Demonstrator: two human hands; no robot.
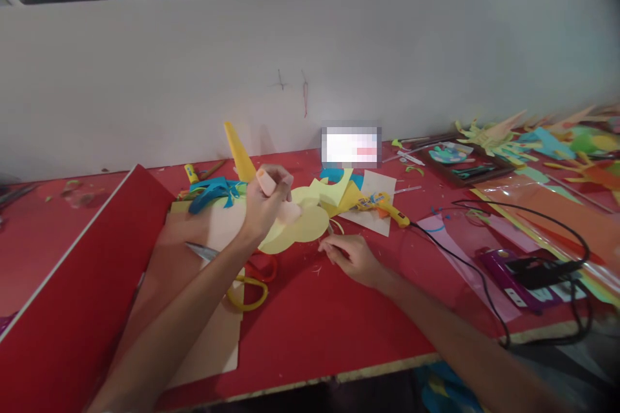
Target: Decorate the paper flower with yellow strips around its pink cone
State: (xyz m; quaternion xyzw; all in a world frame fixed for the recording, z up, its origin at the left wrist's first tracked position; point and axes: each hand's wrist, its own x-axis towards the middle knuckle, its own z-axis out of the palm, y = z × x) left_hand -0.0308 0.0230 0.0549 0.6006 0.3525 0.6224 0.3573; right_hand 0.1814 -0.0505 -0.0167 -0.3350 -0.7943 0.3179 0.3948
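My left hand (265, 203) is closed around a rolled piece of peach-coloured paper (290, 213), whose two ends stick out of the grip. Beneath it lies a pale yellow paper cut-out (310, 224) with a scalloped, petal-like edge. My right hand (351, 257) rests low over the red table, its fingers curled together close to the cut-out's right edge; whatever may be between the fingertips is hidden. Scissors with red and yellow handles (248, 300) lie under my left forearm, on a peach sheet (208, 335). A yellow paper cone (239, 151) stands behind my left hand.
A yellow glue gun (394, 211) with a black cord (455, 261) lies to the right, near a purple power strip (513, 284). A red board (82, 284) borders the left side. Blue paper scraps (216, 193), a dark tray (465, 171) and a white partition (194, 77) are behind.
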